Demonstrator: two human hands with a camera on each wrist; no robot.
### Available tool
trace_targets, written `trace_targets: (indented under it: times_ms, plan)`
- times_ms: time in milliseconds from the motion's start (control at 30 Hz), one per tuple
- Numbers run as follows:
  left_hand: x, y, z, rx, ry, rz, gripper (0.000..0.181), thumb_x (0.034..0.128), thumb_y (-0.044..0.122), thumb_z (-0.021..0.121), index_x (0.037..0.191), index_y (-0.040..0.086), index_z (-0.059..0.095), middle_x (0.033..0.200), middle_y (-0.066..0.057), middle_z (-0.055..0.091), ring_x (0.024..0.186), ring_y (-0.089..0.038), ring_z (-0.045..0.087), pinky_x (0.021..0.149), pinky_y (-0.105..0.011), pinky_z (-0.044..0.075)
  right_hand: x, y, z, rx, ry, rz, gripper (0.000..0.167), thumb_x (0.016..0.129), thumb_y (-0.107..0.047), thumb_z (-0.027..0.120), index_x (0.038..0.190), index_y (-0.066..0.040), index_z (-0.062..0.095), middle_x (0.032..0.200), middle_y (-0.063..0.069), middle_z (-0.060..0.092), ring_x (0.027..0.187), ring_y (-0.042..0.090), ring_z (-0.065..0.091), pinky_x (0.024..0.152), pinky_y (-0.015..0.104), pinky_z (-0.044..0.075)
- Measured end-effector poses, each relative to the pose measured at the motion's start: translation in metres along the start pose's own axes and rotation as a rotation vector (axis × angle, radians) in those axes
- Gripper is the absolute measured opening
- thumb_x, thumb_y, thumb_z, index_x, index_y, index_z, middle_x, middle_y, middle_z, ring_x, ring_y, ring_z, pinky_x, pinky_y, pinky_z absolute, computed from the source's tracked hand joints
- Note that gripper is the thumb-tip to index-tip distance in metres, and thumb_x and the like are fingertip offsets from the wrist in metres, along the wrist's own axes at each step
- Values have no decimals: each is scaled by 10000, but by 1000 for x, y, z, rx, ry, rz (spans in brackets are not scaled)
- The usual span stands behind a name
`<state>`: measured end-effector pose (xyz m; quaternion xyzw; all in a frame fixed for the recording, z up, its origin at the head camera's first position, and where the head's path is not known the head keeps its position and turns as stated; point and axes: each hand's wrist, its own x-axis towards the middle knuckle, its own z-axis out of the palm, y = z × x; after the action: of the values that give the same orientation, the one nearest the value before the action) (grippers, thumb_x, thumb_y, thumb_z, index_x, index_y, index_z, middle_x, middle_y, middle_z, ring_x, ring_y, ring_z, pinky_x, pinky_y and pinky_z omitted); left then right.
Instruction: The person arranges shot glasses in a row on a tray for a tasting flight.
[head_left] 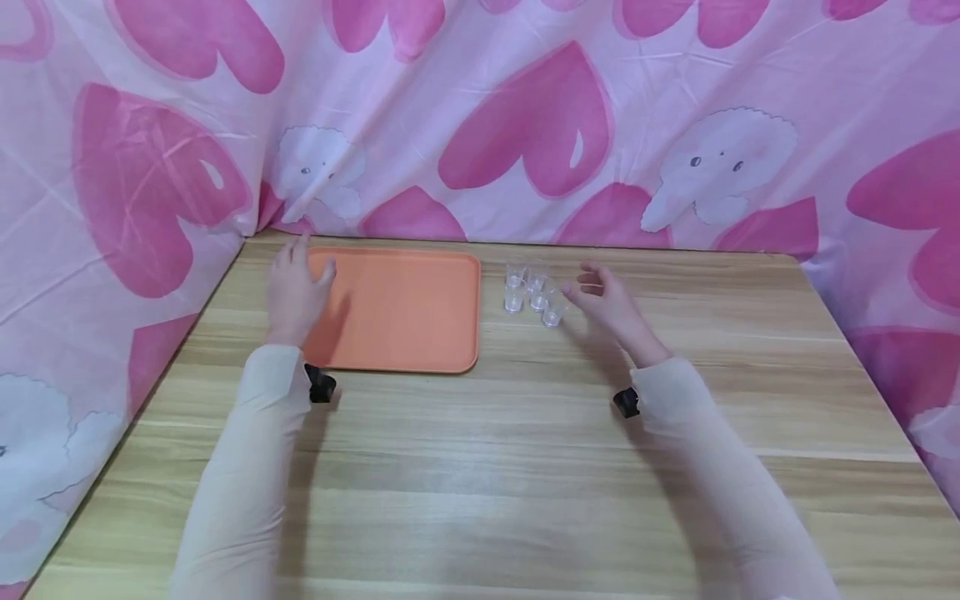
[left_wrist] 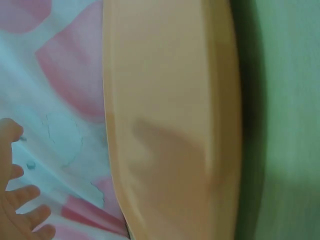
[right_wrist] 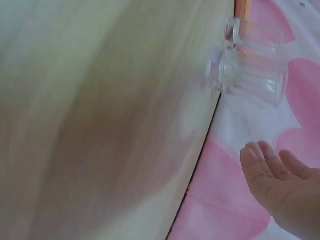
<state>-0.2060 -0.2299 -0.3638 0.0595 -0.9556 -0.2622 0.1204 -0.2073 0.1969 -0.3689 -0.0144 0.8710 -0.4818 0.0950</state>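
Note:
An orange rectangular tray (head_left: pixel 397 308) lies at the back left of the table. Over its left edge is my left hand (head_left: pixel 296 292), fingers extended and gripping nothing; its shadow falls across the tray. In the left wrist view, that hand (left_wrist: pixel 22 205) shows only at the lower left, apart from the tray (left_wrist: pixel 160 75). Several small clear cups (head_left: pixel 552 315) stand in a cluster right of the tray. Just to their right, my right hand (head_left: pixel 613 308) hovers with loosely bent fingers and nothing in it. The right wrist view shows a gap between this hand (right_wrist: pixel 285 187) and the cups (right_wrist: pixel 255 77).
The wood-grain table (head_left: pixel 465 475) spreads out in front of the tray and cups. A pink curtain (head_left: pixel 405 125) with hearts and white cartoon animals hangs along the back and sides. Black wrist devices (head_left: pixel 321 386) sit under both sleeves.

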Motion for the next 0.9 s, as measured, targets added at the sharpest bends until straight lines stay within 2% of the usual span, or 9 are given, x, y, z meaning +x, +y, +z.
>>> trace_targets:
  times_ms: [133,233,367,533,767,900]
  plan:
    - [0,-12,-6,-95,9,-26,545,975,233,492,1442,-14,359,1429,-285,406,1329,-459,361,1123,-546,289,0,1,7,15,-37,-2,677,913,-254,635,1448,7,311,1433,241,420,1338,379,405,1111,477,370]
    - [-1,-21,-10,-132,-20,-53,526,973,200,495,1437,-11,366,1424,-285,409,1322,-452,371,1105,-555,309,0,3,10,18,-46,-24,659,894,-162,655,1429,42,329,1402,269,438,1316,401,423,1115,475,364]
    - [-5,-33,-15,-160,-54,-100,516,962,157,500,1432,-15,375,1426,-282,410,1290,-455,398,1067,-565,344,1,3,14,27,-50,-31,643,865,-61,660,1407,74,343,1351,298,460,1274,424,451,1098,478,383]
    - [-10,-44,-21,-188,-90,-158,490,945,104,520,1392,-65,412,1416,-298,422,1262,-464,425,1056,-554,373,0,3,17,18,-72,-9,640,852,-45,666,1403,57,355,1334,273,473,1244,406,471,1069,469,415]
    - [-14,-60,-26,-229,-221,-228,534,972,155,493,1436,-62,340,1420,-322,395,1274,-460,402,1051,-550,392,1,5,22,-4,-63,-14,551,854,-23,655,1343,67,417,1270,266,512,1167,376,518,1038,447,444]
    - [-15,-65,-26,-255,-282,-236,549,973,180,482,1441,-63,330,1398,-323,413,1272,-454,415,1044,-538,404,-1,5,22,3,-55,-4,513,857,-26,649,1319,64,444,1249,254,526,1162,358,512,1034,444,442]
